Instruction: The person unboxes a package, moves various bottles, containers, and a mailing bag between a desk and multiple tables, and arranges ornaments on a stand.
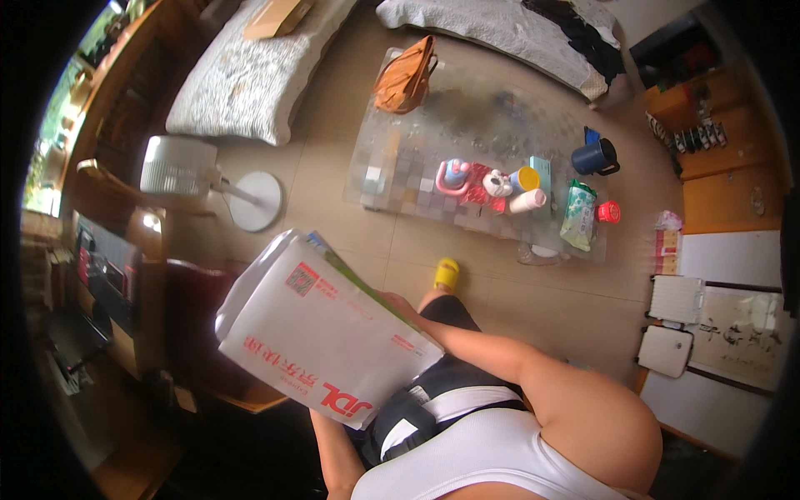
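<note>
A white courier envelope (319,344) with red printing and a square code lies tilted in front of my torso. Behind its far right edge shows a green and blue sheet or booklet (350,265). My right hand (400,306) grips this edge, its fingers partly covered by the envelope and the sheet. From below, my left forearm runs up under the envelope, which hides my left hand completely. Whether anything is inside the envelope cannot be seen.
A glass-topped table (425,134) ahead carries an orange leather bag (406,78), cups, a blue mug (592,156) and a wipes pack (578,215). A white pedestal fan (256,200) stands left, beside a dark red chair seat (194,325). White suitcases (675,300) are at right.
</note>
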`<action>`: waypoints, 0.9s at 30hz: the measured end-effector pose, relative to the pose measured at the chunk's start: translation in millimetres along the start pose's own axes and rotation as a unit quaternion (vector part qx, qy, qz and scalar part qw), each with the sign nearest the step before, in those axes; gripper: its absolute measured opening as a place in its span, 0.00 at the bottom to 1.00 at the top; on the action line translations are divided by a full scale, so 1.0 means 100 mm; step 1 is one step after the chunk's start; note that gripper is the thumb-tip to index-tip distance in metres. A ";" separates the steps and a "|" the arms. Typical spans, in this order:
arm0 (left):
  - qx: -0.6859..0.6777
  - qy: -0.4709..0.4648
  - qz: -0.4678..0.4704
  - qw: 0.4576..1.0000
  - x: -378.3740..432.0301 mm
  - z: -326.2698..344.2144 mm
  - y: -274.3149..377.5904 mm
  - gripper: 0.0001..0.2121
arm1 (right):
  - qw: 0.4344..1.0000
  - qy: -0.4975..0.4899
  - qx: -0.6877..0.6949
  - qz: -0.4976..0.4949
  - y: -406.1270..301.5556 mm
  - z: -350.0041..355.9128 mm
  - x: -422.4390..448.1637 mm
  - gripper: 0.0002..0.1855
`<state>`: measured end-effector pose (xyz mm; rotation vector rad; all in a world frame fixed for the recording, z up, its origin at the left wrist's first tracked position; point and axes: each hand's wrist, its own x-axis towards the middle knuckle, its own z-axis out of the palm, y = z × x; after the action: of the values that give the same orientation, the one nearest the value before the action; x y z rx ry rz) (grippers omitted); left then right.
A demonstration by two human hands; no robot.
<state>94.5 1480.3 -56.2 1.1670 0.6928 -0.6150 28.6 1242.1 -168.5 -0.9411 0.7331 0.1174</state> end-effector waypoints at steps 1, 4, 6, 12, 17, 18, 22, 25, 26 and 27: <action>0.016 -0.012 0.007 1.000 0.02 0.26 -0.01 0.18 | 0.998 0.020 0.049 0.027 -0.04 -0.24 -0.04 0.30; 0.054 -0.040 0.016 0.998 -0.09 1.11 -0.11 0.18 | 0.997 0.051 0.054 -0.010 -0.37 -0.92 -0.12 0.29; 0.073 -0.054 0.013 0.996 -0.17 1.64 -0.29 0.18 | 0.990 0.001 0.106 -0.093 -0.69 -1.39 -0.10 0.27; 0.126 -0.120 -0.010 0.985 -0.17 3.16 -0.75 0.18 | 0.978 0.071 0.191 -0.033 -1.92 -2.44 -0.73 0.25; 0.157 -0.171 -0.013 0.973 0.37 4.36 -0.86 0.18 | 0.969 0.133 0.201 -0.052 -2.58 -3.08 -0.82 0.25; 0.163 -0.179 -0.012 0.970 0.53 4.58 -0.83 0.18 | 0.967 0.146 0.201 -0.058 -2.68 -3.19 -0.72 0.25; 0.181 -0.202 -0.017 0.962 1.21 5.38 -0.76 0.18 | 0.954 0.200 0.209 -0.084 -3.12 -3.60 -0.07 0.25; 0.193 -0.215 -0.027 0.957 1.84 6.04 -0.72 0.18 | 0.942 0.243 0.214 -0.093 -3.48 -3.86 0.50 0.24; 0.196 -0.215 -0.033 0.956 2.05 6.21 -0.76 0.18 | 0.939 0.255 0.212 -0.091 -3.56 -3.97 0.65 0.24; 0.199 -0.212 -0.038 0.956 2.28 6.37 -0.80 0.18 | 0.936 0.267 0.212 -0.088 -3.61 -4.07 0.84 0.24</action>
<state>287.7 831.1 -126.3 1.3219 0.2487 -1.0682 23.2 693.5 -120.4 -0.6159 1.1163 -0.4591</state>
